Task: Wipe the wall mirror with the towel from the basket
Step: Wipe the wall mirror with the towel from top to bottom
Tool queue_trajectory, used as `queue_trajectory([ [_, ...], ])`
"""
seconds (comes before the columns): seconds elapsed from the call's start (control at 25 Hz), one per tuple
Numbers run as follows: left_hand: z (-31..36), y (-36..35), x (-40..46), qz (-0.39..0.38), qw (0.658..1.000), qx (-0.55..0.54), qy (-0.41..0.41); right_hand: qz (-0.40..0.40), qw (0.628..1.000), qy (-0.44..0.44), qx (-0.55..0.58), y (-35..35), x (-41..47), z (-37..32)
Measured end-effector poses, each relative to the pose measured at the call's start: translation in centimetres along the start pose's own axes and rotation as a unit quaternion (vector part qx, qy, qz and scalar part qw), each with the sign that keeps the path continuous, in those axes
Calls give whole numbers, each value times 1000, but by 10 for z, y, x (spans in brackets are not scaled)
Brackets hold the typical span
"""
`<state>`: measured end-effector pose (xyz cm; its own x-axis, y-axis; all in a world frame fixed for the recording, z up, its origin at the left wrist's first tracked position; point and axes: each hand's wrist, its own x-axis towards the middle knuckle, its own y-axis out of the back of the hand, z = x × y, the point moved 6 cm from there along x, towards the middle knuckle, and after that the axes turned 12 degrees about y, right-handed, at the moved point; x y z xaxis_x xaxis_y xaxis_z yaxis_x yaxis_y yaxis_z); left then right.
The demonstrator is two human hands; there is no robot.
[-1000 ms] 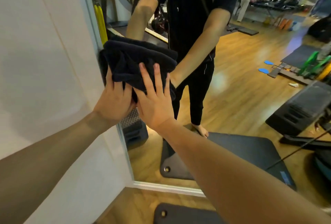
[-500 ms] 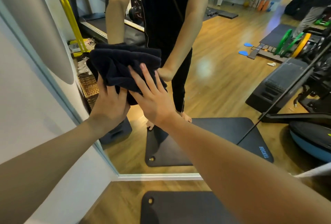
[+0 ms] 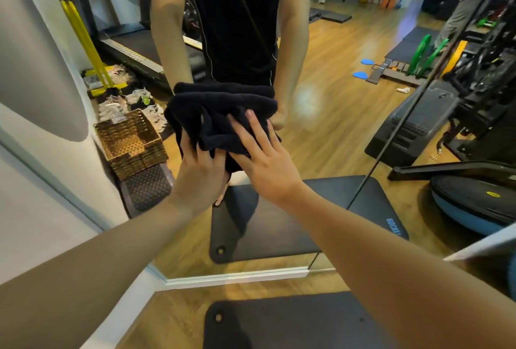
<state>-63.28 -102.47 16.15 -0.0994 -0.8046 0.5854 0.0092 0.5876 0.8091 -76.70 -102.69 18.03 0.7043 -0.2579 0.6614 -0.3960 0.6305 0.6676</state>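
A folded dark navy towel (image 3: 215, 119) is pressed flat against the wall mirror (image 3: 321, 139). My left hand (image 3: 199, 178) holds the towel's lower left part, fingers curled into the cloth. My right hand (image 3: 262, 161) lies on the lower right part with its fingers spread. The glass shows my own reflection holding the same towel. A woven wicker basket (image 3: 131, 142) appears only as a reflection at the mirror's left side.
The mirror's white frame (image 3: 237, 276) meets the wooden floor. A black exercise mat (image 3: 293, 323) lies at my feet. A white wall (image 3: 36, 209) stands to the left. Reflected in the glass are a treadmill, shoes, a blue balance trainer (image 3: 474, 209) and gym machines.
Both hands have slid the towel down and to the right across the mirror, away from its left edge. The reflected basket has come into view.
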Motion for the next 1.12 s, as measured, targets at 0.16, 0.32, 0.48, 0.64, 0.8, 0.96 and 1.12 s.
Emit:
queue_trajectory([
  [0.16,83,-9,11,28,996,-85,-24,-26,999,-26,-39,26,-67,46],
  [0.32,168,-16,27,13,992,-103,-69,-69,994,-61,-67,59,-125,93],
  [0.48,236,3,46,79,987,-99,-102,-94,990,-58,-89,101,-146,143],
  [0.64,247,57,95,112,969,-215,-43,-75,990,-73,-91,146,-116,181],
  [0.8,249,122,147,177,949,-251,-66,74,987,-116,-84,189,-52,206],
  [0.96,241,116,161,217,949,-197,-115,182,966,-139,-123,173,-43,211],
  [1.12,242,101,166,253,945,-163,-130,233,953,-117,-152,157,-53,217],
])
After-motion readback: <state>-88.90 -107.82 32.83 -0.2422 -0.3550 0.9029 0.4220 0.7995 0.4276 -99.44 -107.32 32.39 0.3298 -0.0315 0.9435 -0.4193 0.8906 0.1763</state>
